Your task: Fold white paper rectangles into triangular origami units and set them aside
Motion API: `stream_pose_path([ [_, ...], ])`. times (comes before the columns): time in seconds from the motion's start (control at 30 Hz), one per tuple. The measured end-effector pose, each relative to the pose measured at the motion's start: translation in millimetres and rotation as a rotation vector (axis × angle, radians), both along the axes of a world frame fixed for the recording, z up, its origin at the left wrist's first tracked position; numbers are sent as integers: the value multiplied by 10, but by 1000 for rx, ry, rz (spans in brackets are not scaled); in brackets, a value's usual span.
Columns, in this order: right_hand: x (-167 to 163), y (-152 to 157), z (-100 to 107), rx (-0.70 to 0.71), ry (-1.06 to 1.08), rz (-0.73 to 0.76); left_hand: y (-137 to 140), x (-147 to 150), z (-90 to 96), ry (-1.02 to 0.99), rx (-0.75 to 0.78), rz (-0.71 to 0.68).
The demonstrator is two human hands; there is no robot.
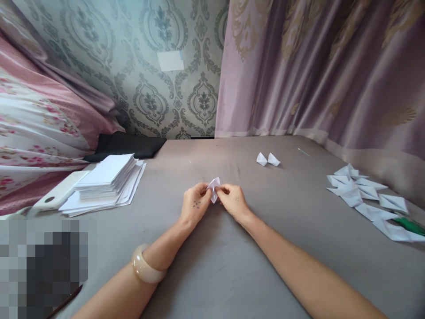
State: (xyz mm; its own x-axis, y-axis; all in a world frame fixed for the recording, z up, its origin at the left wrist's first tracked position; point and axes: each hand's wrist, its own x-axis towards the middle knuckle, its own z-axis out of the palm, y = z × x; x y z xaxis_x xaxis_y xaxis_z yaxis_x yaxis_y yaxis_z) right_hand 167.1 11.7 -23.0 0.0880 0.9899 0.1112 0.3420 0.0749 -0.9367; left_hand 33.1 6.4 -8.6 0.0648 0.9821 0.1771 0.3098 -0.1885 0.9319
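Note:
Between my two hands is a small folded white paper (214, 183), pointed at its top and bottom. My left hand (195, 203) pinches its left side, and my right hand (234, 201) pinches its right side. Both hands are close together just above the grey-covered table (212, 266). Parts of the fingertips and the paper's lower sides are hidden behind the hands. Farther off to the right, two small folded paper pieces (274, 159) stand side by side on the table.
At the left lies a stack of white paper sheets (102, 170), beside a white board-like object (59, 192) and black cloth (129, 145). Several folded paper boats (368, 192) cluster at the right, by a green object (411, 226). Curtains (299, 88) hang behind.

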Motion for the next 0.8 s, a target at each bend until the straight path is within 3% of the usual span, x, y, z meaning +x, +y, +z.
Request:
stream_pose_path([
  [0.2,7,-17,37,47,-22,21,-4,-2,-9,1,-4,-18],
  [0.43,-51,-112,165,-105,216,108,22,-41,-29,-23,2,52],
  [0.8,-93,-82,113,-197,269,-4,33,-16,-68,-92,-30,14],
])
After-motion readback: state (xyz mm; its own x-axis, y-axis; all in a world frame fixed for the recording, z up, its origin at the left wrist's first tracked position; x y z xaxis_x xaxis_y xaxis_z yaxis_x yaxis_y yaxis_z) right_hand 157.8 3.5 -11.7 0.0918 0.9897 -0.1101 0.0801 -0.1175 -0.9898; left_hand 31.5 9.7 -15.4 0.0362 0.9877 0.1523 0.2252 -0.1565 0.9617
